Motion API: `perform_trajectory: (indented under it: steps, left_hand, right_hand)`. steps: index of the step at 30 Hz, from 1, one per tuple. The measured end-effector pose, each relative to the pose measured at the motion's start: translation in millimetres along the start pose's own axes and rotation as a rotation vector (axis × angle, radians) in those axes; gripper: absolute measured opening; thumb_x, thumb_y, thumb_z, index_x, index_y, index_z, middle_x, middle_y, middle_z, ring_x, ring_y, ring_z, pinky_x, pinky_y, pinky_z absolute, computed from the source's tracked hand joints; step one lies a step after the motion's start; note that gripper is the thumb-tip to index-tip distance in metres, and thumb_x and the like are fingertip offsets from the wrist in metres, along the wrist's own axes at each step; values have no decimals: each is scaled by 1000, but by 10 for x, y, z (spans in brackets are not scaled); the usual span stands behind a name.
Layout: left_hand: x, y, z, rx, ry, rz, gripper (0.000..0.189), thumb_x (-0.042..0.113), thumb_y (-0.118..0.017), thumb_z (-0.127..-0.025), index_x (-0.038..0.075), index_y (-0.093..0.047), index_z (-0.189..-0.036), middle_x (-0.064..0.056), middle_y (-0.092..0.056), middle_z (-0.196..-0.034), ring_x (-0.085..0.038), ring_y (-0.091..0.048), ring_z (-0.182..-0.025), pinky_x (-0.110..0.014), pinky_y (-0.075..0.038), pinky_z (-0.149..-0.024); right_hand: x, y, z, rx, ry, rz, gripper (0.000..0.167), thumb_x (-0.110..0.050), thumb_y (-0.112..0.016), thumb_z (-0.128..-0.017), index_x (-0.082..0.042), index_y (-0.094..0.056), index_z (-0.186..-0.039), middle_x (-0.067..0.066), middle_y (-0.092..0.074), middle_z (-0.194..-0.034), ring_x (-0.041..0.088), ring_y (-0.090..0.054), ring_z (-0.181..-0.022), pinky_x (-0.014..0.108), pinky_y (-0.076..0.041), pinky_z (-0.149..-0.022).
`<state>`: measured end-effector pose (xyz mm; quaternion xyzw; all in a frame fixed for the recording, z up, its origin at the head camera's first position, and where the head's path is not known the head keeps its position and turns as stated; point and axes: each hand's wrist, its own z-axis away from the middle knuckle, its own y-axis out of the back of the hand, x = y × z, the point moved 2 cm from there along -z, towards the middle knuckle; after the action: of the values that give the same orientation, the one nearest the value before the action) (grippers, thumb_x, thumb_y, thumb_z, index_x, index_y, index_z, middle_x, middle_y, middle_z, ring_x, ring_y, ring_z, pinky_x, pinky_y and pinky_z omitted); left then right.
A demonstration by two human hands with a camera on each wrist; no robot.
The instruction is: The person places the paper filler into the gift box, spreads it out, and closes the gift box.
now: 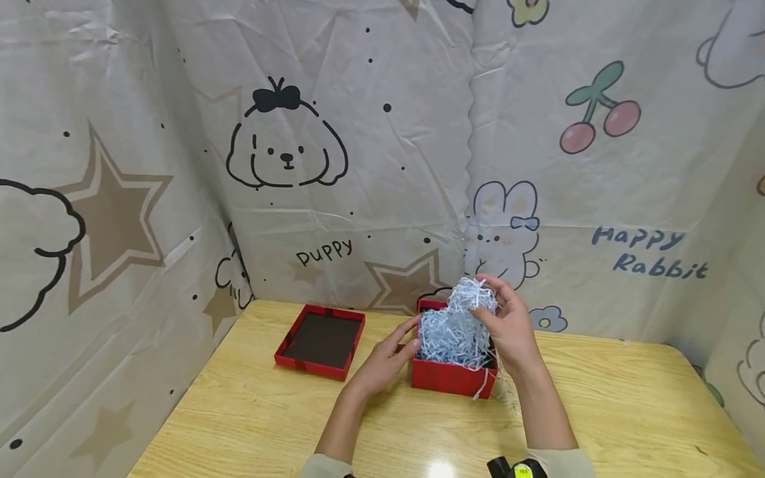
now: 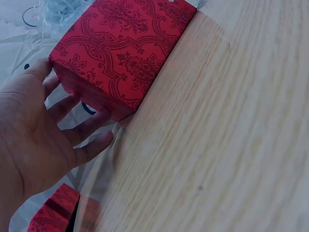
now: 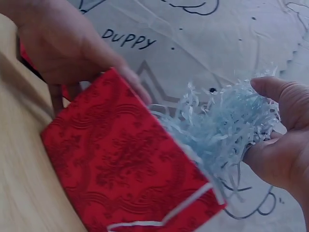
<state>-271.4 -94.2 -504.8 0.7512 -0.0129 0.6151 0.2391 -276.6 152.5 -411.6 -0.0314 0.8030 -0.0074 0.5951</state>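
Note:
A red patterned box (image 1: 451, 378) stands on the table, heaped with pale blue shredded paper (image 1: 451, 335). My left hand (image 1: 385, 364) touches the box's left side; in the left wrist view its fingers (image 2: 91, 147) lie fairly straight along that wall. Above the box's right part, my right hand (image 1: 510, 328) pinches a clump of the shredded paper (image 3: 227, 121) between thumb and fingers, and the clump joins the heap below. Strands hang over the front wall of the box (image 3: 130, 154). Whatever lies under the paper is hidden.
A red lid (image 1: 319, 342) with a dark inside lies upturned to the left of the box. Loose paper strands (image 1: 508, 395) lie by the box's right front corner. A printed cloth (image 1: 382, 166) hangs behind the wooden table (image 1: 251, 411).

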Motion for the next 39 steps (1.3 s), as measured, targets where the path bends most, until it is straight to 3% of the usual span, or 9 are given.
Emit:
perform_trajectory:
  steps: [5, 10, 19, 23, 30, 39]
  left_hand:
    - [12, -17, -15, -9, 5, -2, 55, 40, -51, -113, 35, -37, -165, -8, -40, -167, -33, -61, -133, -56, -46, -112]
    - [38, -22, -21, -11, 12, 9, 54, 40, -52, -113, 36, -37, -165, -7, -41, -167, -32, -63, -131, -55, -47, -112]
    - [48, -21, 0, -4, 33, 20, 56, 43, -52, -112, 36, -37, -165, -7, -40, -167, -32, -62, -132, -56, -45, -113]
    - [52, -17, 1, -4, 32, 25, 57, 44, -51, -112, 34, -37, -166, -8, -40, -167, -31, -63, -130, -58, -45, -113]
    - [39, -7, 10, -13, 23, 19, 58, 43, -51, -112, 30, -36, -166, -10, -39, -167, -31, -64, -128, -59, -45, -112]
    - [29, -4, 8, -3, 24, 18, 56, 44, -51, -112, 34, -37, -166, -9, -43, -166, -31, -64, -128, -59, -45, -113]
  right_hand:
    - [144, -114, -38, -55, -40, 46, 44, 10, -61, -98, 3, -56, -142, 13, -50, -152, 15, -49, -129, 20, -51, -90]
    - [305, -193, -56, -98, -139, 73, 37, 6, -65, -98, 4, -63, -135, 13, -60, -135, 17, -57, -111, 23, -53, -84]
    - [458, -273, -91, -218, -323, 346, 27, -11, -77, -95, -1, -73, -120, 15, -67, -121, 29, -57, -109, 34, -54, -85]
    - [490, -307, -87, -251, -368, 459, 34, -12, -79, -94, 2, -73, -124, 17, -69, -122, 30, -59, -109, 44, -54, -93]
    - [497, -372, -61, -354, -336, 589, 48, -15, -82, -91, 4, -69, -133, 14, -69, -116, 28, -60, -104, 46, -54, -93]
    - [191, -280, -47, -339, -231, 620, 51, -18, -81, -94, -3, -66, -140, 21, -59, -147, 43, -51, -136, 68, -41, -111]
